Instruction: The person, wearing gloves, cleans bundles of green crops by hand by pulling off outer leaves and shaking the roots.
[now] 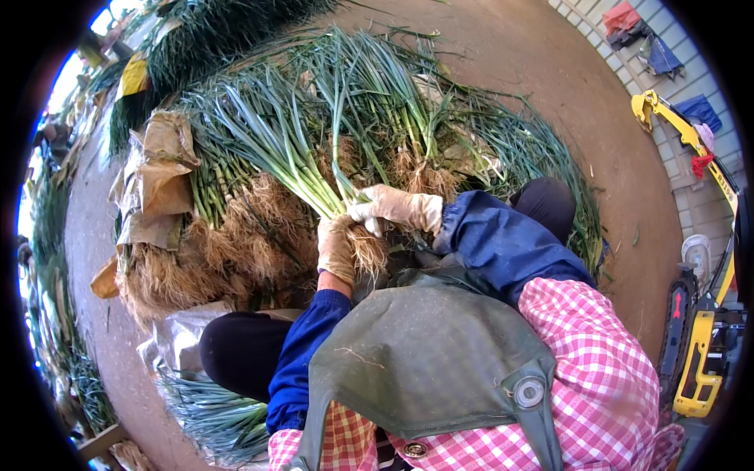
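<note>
Left hand (336, 245) and right hand (393, 207) have fingers curled round one bunch (308, 179), the heap (253, 224) beyond them apparently left to do, anything finished hard to tell!

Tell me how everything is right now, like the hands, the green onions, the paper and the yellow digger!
Left hand: gloved, closed around the held bunch
Right hand: gloved, fingers curled on the held bunch
Held bunch: off the pile, roots on
Onion pile: lying down, roots on
Brown paper: crumpled
Apron: worn
Yellow digger: arm bent
</note>
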Demonstrator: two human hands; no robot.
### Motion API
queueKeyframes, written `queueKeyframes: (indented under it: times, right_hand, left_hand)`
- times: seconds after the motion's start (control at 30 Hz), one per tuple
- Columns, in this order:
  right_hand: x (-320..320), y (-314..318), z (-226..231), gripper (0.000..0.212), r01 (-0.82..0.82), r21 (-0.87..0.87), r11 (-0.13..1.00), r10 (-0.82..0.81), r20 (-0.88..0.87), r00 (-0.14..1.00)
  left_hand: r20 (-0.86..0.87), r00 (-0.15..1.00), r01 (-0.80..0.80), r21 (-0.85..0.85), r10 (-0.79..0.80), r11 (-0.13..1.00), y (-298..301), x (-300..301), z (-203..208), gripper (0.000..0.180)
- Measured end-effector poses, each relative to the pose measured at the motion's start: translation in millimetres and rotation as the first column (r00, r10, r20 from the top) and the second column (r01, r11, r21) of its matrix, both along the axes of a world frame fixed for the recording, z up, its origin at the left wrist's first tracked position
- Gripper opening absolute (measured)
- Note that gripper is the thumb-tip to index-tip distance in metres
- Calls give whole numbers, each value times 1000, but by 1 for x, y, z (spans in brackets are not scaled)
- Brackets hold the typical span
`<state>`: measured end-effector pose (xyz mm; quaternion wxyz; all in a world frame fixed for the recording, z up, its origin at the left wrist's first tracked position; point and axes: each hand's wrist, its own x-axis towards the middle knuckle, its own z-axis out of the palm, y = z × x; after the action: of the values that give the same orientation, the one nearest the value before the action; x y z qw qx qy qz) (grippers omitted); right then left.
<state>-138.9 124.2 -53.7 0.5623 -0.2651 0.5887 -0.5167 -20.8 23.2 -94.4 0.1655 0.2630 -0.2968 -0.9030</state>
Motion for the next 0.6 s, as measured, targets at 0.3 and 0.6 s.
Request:
queueKeyframes:
  times: [0.3,0.6]
  right_hand:
    - [-64,153,195,21,370,256,893,-229,-448,864]
    - [-148,287,163,45,692,332,640,372,-923,99]
  left_hand:
    - [33,999,15,-25,-14,1000,-15,13,-31,32]
    - [-4,996,85,67,-85,994,-11,9,-33,27]
